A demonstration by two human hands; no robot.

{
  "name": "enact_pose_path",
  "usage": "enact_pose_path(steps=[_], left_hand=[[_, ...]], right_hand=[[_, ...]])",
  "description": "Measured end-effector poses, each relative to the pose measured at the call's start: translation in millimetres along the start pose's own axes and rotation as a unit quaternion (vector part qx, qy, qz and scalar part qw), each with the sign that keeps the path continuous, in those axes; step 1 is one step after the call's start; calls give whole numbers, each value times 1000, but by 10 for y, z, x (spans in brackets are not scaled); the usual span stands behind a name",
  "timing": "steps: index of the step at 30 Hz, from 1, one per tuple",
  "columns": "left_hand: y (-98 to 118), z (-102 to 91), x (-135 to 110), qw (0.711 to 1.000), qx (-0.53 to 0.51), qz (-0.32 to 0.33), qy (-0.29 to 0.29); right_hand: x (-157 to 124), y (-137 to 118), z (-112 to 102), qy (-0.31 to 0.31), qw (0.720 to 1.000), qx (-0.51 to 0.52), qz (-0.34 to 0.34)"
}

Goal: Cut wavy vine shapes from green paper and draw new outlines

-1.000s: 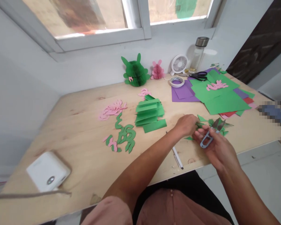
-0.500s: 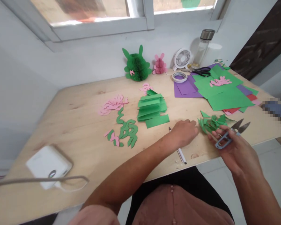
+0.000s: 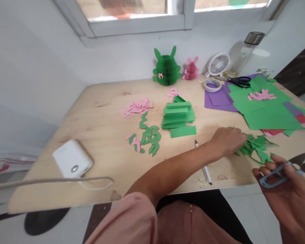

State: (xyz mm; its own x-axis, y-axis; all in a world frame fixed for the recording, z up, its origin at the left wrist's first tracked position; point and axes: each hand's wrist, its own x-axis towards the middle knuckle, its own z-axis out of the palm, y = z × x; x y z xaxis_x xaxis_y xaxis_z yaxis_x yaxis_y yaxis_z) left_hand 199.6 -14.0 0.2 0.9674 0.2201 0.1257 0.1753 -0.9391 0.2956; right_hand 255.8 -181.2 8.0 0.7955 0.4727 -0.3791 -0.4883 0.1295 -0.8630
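Note:
My left hand (image 3: 227,140) lies on the wooden table (image 3: 96,142) with its fingers curled against a heap of green paper scraps (image 3: 256,147). My right hand (image 3: 287,189) is off the table's front edge at the lower right and grips grey thread snips (image 3: 282,171) with the blades pointing right. A white pen (image 3: 203,167) lies under my left forearm near the front edge.
A stack of folded green strips (image 3: 179,117), green curls (image 3: 149,135) and pink curls (image 3: 137,107) lie mid-table. Green and purple sheets (image 3: 264,108), black scissors (image 3: 240,81), a tape roll (image 3: 212,85), a small fan (image 3: 218,64) and a bottle (image 3: 246,51) are at the back right. A white device (image 3: 72,163) with a cable sits front left.
My right hand with the snips has drawn away from the scraps, down and to the right, off the table edge. My left hand stays at the scraps. The view has swung left.

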Motion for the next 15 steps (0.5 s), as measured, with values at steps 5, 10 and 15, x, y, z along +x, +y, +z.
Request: enact_pose_path(steps=[5, 10, 15], left_hand=[[-122, -60, -579, 989, 40, -94, 108], [-302, -111, -1299, 959, 97, -214, 158], [-457, -56, -1520, 937, 194, -253, 145]], right_hand=[[-54, 79, 84, -38, 998, -38, 25], [-85, 243, 206, -99, 991, -89, -1], [-39, 384, 299, -164, 943, -264, -119]])
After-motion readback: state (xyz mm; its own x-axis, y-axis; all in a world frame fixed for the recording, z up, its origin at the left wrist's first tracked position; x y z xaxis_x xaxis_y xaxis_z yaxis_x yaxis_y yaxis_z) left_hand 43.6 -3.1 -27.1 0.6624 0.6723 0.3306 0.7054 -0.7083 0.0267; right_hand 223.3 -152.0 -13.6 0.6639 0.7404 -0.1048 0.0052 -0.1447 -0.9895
